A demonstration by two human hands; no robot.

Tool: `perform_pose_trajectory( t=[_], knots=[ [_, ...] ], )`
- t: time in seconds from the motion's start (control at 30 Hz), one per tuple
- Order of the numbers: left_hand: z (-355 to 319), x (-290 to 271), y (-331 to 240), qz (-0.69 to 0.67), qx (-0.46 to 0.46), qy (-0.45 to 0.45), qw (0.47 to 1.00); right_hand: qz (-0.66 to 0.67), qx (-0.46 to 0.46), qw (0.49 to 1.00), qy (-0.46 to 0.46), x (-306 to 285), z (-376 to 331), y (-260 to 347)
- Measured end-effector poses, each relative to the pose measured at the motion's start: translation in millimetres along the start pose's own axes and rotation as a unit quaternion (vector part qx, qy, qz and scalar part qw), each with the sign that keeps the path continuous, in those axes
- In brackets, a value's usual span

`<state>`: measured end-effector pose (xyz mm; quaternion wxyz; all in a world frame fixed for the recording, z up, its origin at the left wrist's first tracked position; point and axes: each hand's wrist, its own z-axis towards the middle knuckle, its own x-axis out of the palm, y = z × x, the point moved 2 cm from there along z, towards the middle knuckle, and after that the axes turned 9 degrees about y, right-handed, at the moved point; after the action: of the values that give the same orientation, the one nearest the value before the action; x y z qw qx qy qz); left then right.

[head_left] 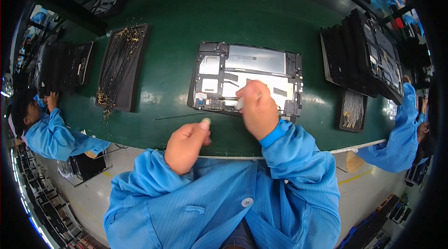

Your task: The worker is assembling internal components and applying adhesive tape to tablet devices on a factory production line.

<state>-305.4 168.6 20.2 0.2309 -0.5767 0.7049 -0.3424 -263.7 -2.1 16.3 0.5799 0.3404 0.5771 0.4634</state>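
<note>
Head view is showing the device (pixel 252 72) lying open on the green table (pixel 168 58), parts (pixel 211 65) seated, one thin cable (pixel 179 116) trailing outside, seemingly unfitted, while the right hand (pixel 260 113) is curling over the device and the left hand (pixel 186 144) is hovering half-curled nearby, any pinch being unclear.

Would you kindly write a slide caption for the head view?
Right hand over an opened flat device on a green table, left hand near a thin cable.

Black trays (pixel 131 83) on green table (pixel 172 30)
</note>
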Motion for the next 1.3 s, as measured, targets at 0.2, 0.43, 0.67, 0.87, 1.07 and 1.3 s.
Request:
perform_pose_trajectory(
  t=[0.2, 0.43, 0.67, 0.87, 1.07, 1.3],
  knots=[
    [21, -16, -11, -0.308, 0.067, -0.127, 0.941, 0.268, 0.144, 0.948, -0.095, -9, 3, 2],
    [-11, -3, -2, -0.068, -0.070, 0.104, 0.990, 0.275, 0.140, 0.947, -0.088, -6, 7, 0],
    [26, 16, 0, -0.120, -0.056, 0.134, 0.982, 0.320, 0.201, 0.925, -0.040, -15, 13, -7],
    [32, 14, 0, -0.097, -0.046, 0.095, 0.990, -0.240, -0.063, 0.924, 0.291, 18, 34, -24],
    [38, 12, 6, -0.117, -0.006, 0.108, 0.987, -0.292, 0.118, 0.887, 0.336, 27, 59, -2],
    [31, 16, -5, -0.136, -0.013, 0.089, 0.987, -0.027, 0.206, 0.944, -0.255, -118, -38, -35]
  ],
)
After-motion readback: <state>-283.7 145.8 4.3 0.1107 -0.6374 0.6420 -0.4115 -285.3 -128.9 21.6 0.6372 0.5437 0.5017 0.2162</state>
